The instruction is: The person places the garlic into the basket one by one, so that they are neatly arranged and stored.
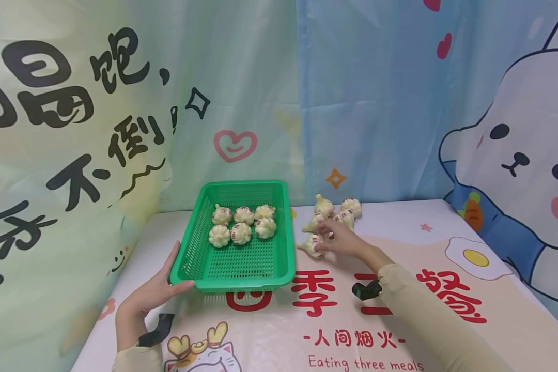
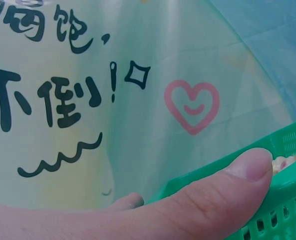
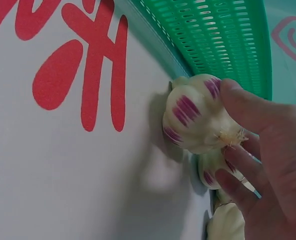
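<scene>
My left hand grips the near left corner of a green plastic basket. Its thumb lies over the rim in the left wrist view, while the other fingers are mostly hidden. Inside the basket, several garlic bulbs sit in two rows. Right of the basket, my right hand has its thumb and fingers around the nearest garlic bulb of a small group on the table. This bulb is white with purple streaks, its root end toward the palm.
More garlic bulbs lie close behind the right hand, near the table's back edge. A printed cloth with red characters covers the table. Behind it hangs a printed curtain.
</scene>
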The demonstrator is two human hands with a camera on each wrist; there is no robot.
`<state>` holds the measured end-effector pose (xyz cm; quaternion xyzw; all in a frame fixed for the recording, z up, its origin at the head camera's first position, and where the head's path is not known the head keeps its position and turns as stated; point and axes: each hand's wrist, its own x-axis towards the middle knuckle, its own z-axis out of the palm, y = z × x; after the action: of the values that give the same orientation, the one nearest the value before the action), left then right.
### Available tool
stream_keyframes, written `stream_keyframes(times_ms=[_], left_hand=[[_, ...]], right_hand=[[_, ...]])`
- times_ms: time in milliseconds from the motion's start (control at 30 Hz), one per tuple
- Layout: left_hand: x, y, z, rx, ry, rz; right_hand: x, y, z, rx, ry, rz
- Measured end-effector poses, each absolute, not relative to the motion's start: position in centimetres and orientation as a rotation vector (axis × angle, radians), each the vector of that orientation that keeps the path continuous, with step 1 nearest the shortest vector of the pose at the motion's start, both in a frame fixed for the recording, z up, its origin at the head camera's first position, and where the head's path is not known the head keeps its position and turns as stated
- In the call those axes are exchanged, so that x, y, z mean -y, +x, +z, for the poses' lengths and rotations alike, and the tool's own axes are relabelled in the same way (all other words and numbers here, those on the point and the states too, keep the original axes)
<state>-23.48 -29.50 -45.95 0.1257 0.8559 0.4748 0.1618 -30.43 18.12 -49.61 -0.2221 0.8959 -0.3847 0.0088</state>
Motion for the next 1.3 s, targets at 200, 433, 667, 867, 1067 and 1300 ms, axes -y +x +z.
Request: stream_keyframes(times_ms=[200,433,667,867,1067,1300], left_hand=[[29.4,-23.5,-45.9,-2.450,0.354,1.348],[29.3,-23.3,-45.8,-2.442,0.350,1.347],[29.4,-23.4,-45.9,-2.438,0.334,1.346],[29.3,-23.4,-45.7,-2.437,0.321,1.338],[29.2,-23.3,-45.5,-2.429,0.339,1.343],[29.2,-23.3,-45.4,-2.434,0.333,1.333]], right_hand=[[-18.2,-30.6,-50.0,-2.727,-0.824,-1.146],[-18.4,-29.8,-50.2,-2.700,-0.794,-1.152],[-19.0,-29.2,-50.4,-2.666,-0.653,-1.201],[-19.5,-28.9,-50.6,-2.660,-0.656,-1.235],[-19.8,-28.6,-50.8,-2.657,-0.653,-1.281],[-19.8,-28.6,-51.0,-2.686,-0.595,-1.321]])
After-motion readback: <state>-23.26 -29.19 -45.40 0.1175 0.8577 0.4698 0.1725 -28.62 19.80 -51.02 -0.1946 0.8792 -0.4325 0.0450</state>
